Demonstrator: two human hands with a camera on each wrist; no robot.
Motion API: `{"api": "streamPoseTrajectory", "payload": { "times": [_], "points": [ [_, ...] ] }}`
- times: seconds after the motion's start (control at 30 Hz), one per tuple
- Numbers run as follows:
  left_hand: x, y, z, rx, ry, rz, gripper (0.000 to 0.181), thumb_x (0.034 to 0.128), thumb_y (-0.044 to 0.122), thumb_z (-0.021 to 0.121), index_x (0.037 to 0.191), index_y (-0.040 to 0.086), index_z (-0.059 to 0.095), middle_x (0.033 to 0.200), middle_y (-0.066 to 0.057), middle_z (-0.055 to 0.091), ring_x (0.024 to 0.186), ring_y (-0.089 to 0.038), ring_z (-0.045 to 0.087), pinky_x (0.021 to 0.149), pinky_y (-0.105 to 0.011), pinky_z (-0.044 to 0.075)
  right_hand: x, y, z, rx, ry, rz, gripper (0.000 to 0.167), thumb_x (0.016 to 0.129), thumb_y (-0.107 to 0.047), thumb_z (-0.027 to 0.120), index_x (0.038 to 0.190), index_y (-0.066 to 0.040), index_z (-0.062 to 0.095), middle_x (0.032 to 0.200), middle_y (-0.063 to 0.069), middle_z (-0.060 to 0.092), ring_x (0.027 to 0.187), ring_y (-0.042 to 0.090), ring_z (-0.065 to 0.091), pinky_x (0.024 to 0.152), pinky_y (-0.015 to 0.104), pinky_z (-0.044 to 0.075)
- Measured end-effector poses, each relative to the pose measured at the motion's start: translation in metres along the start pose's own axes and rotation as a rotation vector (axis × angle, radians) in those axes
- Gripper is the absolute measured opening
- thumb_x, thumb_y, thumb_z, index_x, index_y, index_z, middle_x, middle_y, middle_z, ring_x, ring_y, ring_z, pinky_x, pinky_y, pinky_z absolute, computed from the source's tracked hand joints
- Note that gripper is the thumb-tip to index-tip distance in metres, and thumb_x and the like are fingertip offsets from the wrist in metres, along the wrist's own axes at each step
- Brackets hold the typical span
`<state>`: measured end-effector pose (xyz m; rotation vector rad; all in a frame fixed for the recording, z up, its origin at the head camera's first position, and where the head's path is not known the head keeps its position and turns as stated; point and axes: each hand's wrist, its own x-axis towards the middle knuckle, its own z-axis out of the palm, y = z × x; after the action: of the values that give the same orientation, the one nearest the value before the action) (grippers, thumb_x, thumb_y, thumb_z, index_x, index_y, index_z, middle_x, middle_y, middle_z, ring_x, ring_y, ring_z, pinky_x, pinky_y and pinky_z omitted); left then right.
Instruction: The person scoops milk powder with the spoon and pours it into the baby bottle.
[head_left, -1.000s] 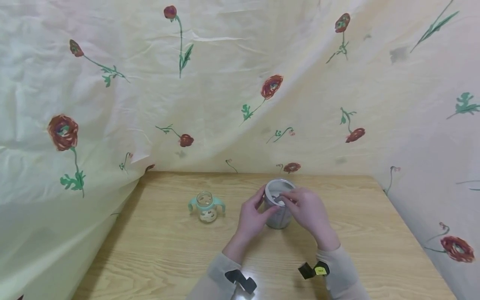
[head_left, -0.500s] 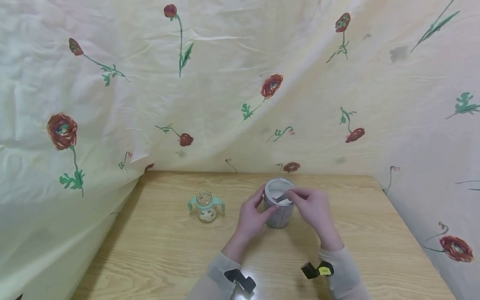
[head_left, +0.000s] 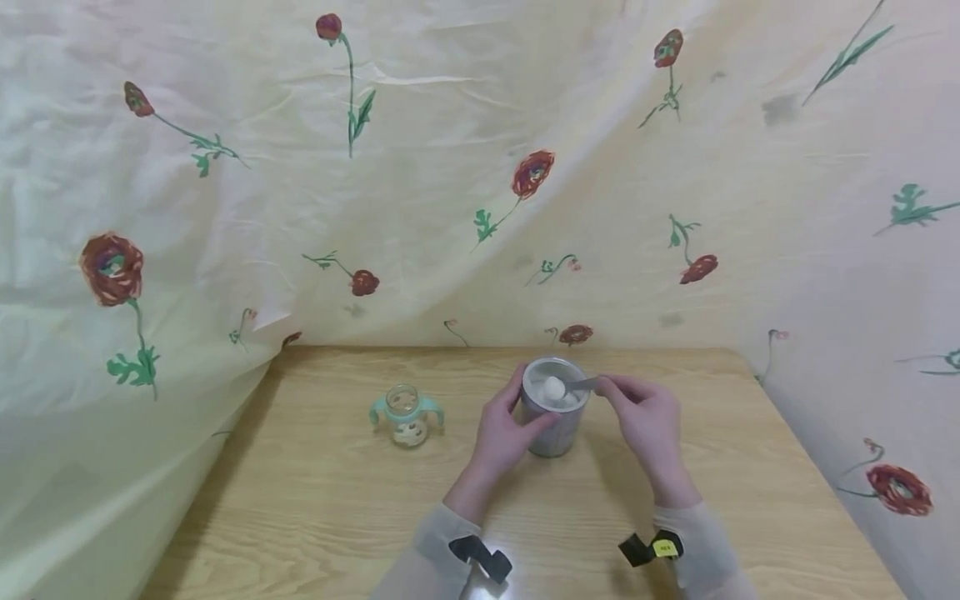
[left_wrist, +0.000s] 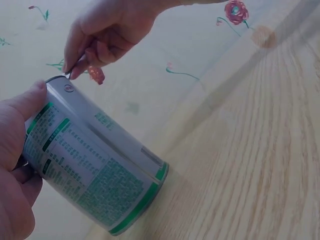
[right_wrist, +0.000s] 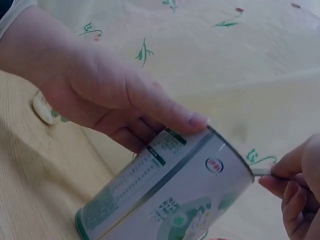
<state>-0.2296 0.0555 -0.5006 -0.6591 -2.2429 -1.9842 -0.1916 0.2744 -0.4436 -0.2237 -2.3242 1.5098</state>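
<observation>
A grey can (head_left: 551,429) with an open top stands on the table; its printed side with green bands shows in the left wrist view (left_wrist: 100,165) and the right wrist view (right_wrist: 160,200). My left hand (head_left: 504,429) grips the can's left side, thumb near the rim. My right hand (head_left: 651,421) pinches the handle of a grey scoop (head_left: 581,384) at the can's right rim. The scoop's bowl, heaped with white powder (head_left: 554,388), is over the can's opening. More white powder lies inside the can.
A small clear bottle (head_left: 408,432) with a mint collar and two handles stands uncapped on the wooden table (head_left: 337,500), left of the can. A flowered cloth (head_left: 420,167) hangs behind the table and along its sides.
My right hand has moved right and drawn the scoop back, and its bowl now shows full of white powder. My left hand keeps its grip on the can. The view has shifted slightly.
</observation>
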Motion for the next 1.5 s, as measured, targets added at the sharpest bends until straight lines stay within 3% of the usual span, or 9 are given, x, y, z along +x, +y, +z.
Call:
{"api": "streamPoseTrajectory", "payload": {
  "times": [0.23, 0.37, 0.63, 0.87, 1.07, 1.5],
  "points": [
    [-0.002, -0.001, 0.001, -0.010, 0.003, -0.025, 0.095, 0.0896, 0.032, 0.089, 0.166, 0.010, 0.037, 0.169, -0.009, 0.040, 0.154, -0.024, 0.038, 0.125, -0.045, 0.035, 0.004, 0.007, 0.000, 0.087, -0.063, 0.095, 0.045, 0.101, -0.043, 0.076, 0.120, -0.002, 0.079, 0.106, 0.003, 0.082, 0.108, 0.009, 0.068, 0.097, 0.031, 0.050],
    [-0.003, 0.001, 0.001, -0.025, 0.008, -0.046, 0.094, 0.0888, 0.032, 0.089, 0.166, 0.012, 0.039, 0.168, -0.006, 0.041, 0.154, -0.023, 0.039, 0.125, -0.045, 0.035, 0.006, 0.010, -0.003, 0.128, -0.065, 0.121, 0.044, 0.103, -0.041, 0.074, 0.125, -0.003, 0.077, 0.109, -0.004, 0.081, 0.111, 0.009, 0.065, 0.094, 0.029, 0.050],
    [-0.001, 0.003, 0.000, -0.031, 0.022, -0.041, 0.091, 0.0883, 0.029, 0.090, 0.164, 0.012, 0.042, 0.167, -0.010, 0.043, 0.153, -0.025, 0.041, 0.125, -0.047, 0.036, 0.011, 0.018, -0.003, 0.164, -0.009, 0.050, 0.034, 0.103, -0.028, 0.076, 0.122, 0.000, 0.078, 0.101, -0.011, 0.081, 0.093, 0.012, 0.065, 0.076, 0.021, 0.052],
    [0.001, 0.003, 0.001, -0.027, 0.017, -0.043, 0.092, 0.0878, 0.028, 0.090, 0.164, 0.011, 0.042, 0.166, 0.000, 0.044, 0.153, -0.021, 0.041, 0.125, -0.044, 0.036, 0.011, 0.022, 0.002, 0.159, 0.029, -0.037, 0.024, 0.101, -0.019, 0.078, 0.117, -0.001, 0.081, 0.099, -0.009, 0.082, 0.090, 0.006, 0.069, 0.073, 0.017, 0.054],
    [0.001, 0.002, 0.002, -0.027, 0.014, -0.042, 0.091, 0.0882, 0.027, 0.090, 0.164, 0.012, 0.042, 0.165, 0.001, 0.046, 0.152, -0.019, 0.042, 0.125, -0.043, 0.036, 0.012, 0.025, 0.003, 0.207, 0.049, -0.031, 0.024, 0.101, -0.016, 0.077, 0.116, 0.003, 0.080, 0.095, -0.012, 0.081, 0.082, 0.008, 0.065, 0.069, 0.018, 0.053],
    [0.000, 0.000, 0.001, -0.016, 0.010, -0.044, 0.091, 0.0891, 0.027, 0.089, 0.165, 0.013, 0.041, 0.164, 0.003, 0.047, 0.152, -0.020, 0.042, 0.125, -0.045, 0.036, 0.013, 0.028, 0.006, 0.159, 0.044, -0.057, 0.021, 0.102, -0.014, 0.077, 0.114, 0.002, 0.081, 0.096, -0.009, 0.082, 0.083, 0.007, 0.066, 0.070, 0.018, 0.053]
  ]
}}
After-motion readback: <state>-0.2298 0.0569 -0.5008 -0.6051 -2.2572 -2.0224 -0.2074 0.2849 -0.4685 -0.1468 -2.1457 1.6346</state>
